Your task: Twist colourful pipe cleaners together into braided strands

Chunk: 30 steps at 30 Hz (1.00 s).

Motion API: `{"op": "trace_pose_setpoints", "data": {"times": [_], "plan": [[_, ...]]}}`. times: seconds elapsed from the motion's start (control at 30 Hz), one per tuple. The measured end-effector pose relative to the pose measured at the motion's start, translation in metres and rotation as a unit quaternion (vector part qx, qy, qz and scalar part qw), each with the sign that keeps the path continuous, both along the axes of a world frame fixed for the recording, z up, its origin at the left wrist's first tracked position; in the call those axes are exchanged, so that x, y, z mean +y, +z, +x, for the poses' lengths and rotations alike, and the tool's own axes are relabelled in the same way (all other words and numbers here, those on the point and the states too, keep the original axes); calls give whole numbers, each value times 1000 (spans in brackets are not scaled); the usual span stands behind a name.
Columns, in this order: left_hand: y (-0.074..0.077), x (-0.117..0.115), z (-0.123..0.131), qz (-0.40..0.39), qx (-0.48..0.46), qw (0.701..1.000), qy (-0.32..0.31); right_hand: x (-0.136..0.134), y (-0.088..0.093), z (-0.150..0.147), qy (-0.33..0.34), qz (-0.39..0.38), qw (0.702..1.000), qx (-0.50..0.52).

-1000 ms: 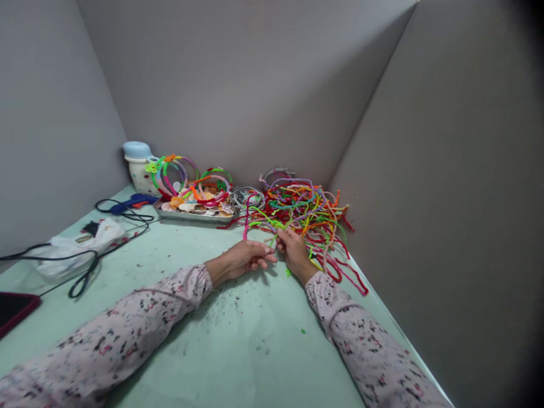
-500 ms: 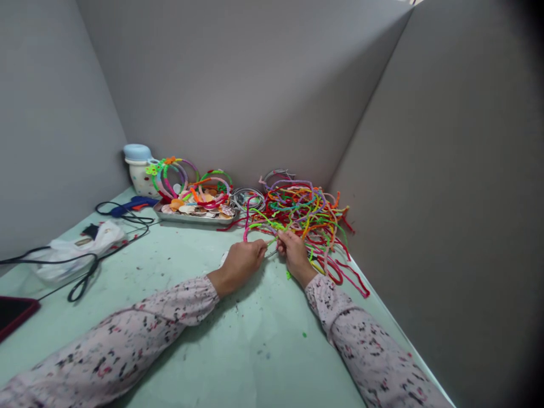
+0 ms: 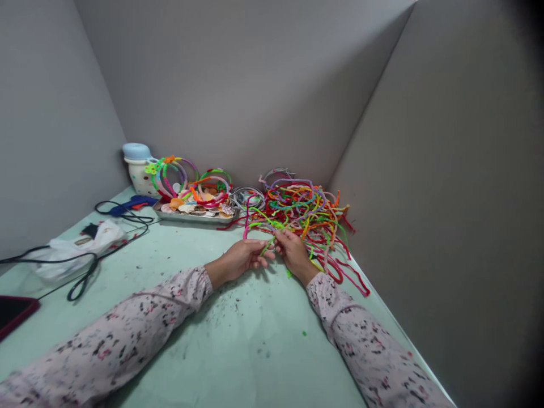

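A thin green fuzzy stem [image 3: 267, 247] slants between my two hands, in front of a heap of coloured fuzzy stems [image 3: 304, 207]. My left hand [image 3: 244, 259] is turned partly palm up, its fingers loosely spread beside the stem's lower end; whether they touch it is unclear. My right hand [image 3: 292, 252] is closed in a pinch on the green stem's upper end, at the near edge of the heap. A pink, green and purple wrapped band [image 3: 250, 228] curves behind the fingers toward my right hand.
A metal tray [image 3: 195, 217] of discs and wrapped hoops stands at the back left, beside a blue-lidded cup [image 3: 139, 170]. Coiled wire [image 3: 247, 198] lies between tray and heap. A plastic bag [image 3: 72, 255], black cable [image 3: 96, 258] and dark red-edged device [image 3: 17, 314] lie left.
My left hand has loosened from a closed grip, turned its palm upward and spread its fingers. The green stem now shows slanting downward between the hands. My right hand has barely moved.
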<state>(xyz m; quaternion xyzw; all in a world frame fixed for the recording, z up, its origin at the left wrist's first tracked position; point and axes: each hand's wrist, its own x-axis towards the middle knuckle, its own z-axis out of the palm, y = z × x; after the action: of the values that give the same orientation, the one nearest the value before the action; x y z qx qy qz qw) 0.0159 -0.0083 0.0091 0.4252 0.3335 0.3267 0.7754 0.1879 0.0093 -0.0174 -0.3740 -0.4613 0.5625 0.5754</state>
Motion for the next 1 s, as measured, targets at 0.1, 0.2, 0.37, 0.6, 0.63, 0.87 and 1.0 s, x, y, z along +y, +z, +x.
{"op": "trace_pose_setpoints", "data": {"times": [0.1, 0.2, 0.37, 0.6, 0.63, 0.87, 1.0], "plan": [[1, -2, -1, 8, 0, 1000, -14, -1, -1, 0, -2, 2, 1000, -7], [3, -3, 0, 15, 14, 1000, -18, -1, -1, 0, -7, 4, 1000, -9], [2, -2, 4, 70, 93, 993, -8, -1, -1, -2, -21, 8, 1000, -19], [9, -6, 3, 448, 434, 777, 79, 0, 1, -5, -45, 2, 998, -41], [10, -7, 2, 471, 464, 745, 87, 0, 2, -5, -46, -2, 998, -36], [4, -6, 3, 458, 453, 758, 106, 2, 3, -3, -34, -19, 999, -6], [-3, -3, 2, 322, 272, 905, 50, 2, 1, -1, -21, -21, 999, 17]]}}
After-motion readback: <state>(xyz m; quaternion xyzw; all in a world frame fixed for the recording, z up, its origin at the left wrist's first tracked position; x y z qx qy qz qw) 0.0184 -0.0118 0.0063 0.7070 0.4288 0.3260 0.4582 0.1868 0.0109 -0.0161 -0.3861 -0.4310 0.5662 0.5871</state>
